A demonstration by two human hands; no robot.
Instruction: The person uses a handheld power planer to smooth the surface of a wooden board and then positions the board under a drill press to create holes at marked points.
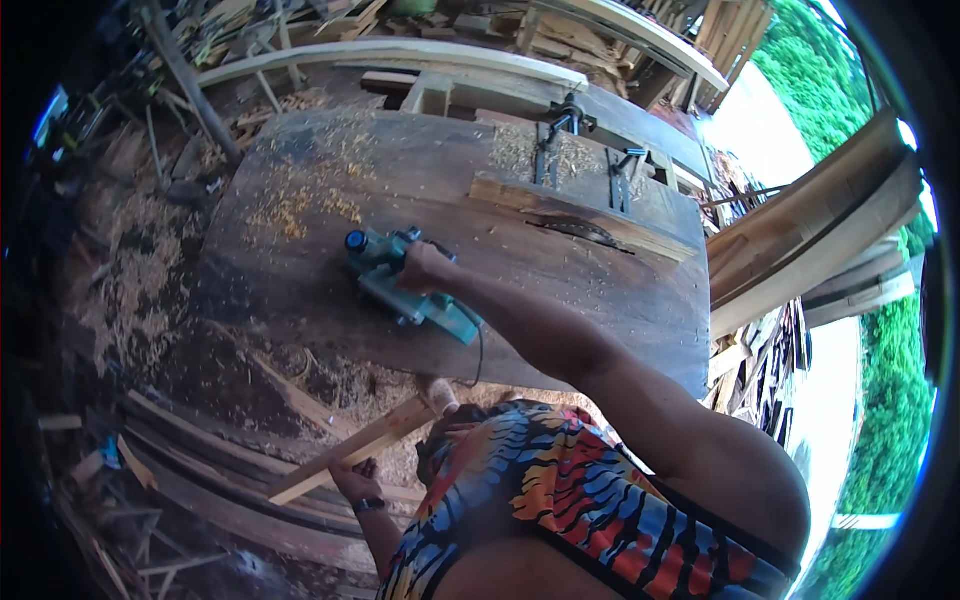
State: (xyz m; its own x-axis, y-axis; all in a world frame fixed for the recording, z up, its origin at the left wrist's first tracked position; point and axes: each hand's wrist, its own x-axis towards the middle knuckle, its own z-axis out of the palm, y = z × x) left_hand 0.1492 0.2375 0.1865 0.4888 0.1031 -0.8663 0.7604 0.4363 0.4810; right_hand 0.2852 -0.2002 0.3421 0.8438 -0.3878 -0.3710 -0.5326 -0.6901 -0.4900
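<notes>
A teal power planer point(450, 318) with a blue knob and a dark cord rests on the wide wooden worktable point(260, 270). My right hand point(425, 268) is closed on the planer's handle, with the arm stretched across from the right. Low on the left, beside the table's near edge, my left hand point(357, 478) grips a pale wooden board point(383, 432) that lies at a slant. On the table, to the right of the planer, a saw blade point(575, 230) shows along a long wooden strip point(520, 192), with black metal fittings point(570, 118) behind it.
Wood shavings point(310, 200) lie on the table and around it. A post point(190, 90) stands at the back left. Stacked planks point(220, 500) lie low at the left, timber offcuts point(560, 40) are piled behind, and long curved boards point(800, 230) lean at the right.
</notes>
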